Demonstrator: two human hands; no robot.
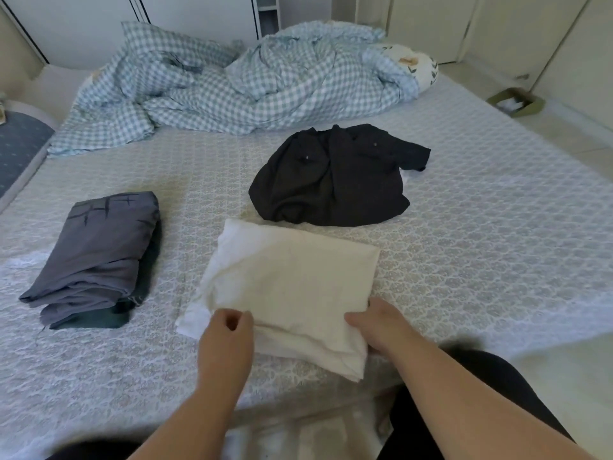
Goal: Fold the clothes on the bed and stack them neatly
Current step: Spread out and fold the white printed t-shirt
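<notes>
Ok so from my head cam I'm looking down at the bed [464, 227], which has a pale patterned cover. Right in front of me is the cream cloth [292, 280], already folded into a rough rectangle and lying flat near the bed's near edge.

My left hand [229, 330] is at the cloth's near left corner, fingers curled in and pinching the top layer's edge. My right hand [378, 323] is on the near right corner, fingers lying over the fabric with the thumb side tucked at the edge, so it's gripping that corner too as far as I can tell. Both forearms come up from the bottom of the view.

Off to the left, well apart from the cream one, is a grey stack [96, 254]: a grey folded piece on top with dark line marks on it, and something dark green peeking out underneath.

Just beyond the cream cloth sits a black shirt [335, 177], still bunched up and not folded, one short sleeve sticking out to the right. A bit of white shows under its right side.

At the head of the bed there's a crumpled blue checked duvet [232, 84] and a leaf-print pillow [414, 66] at its right end.
</notes>
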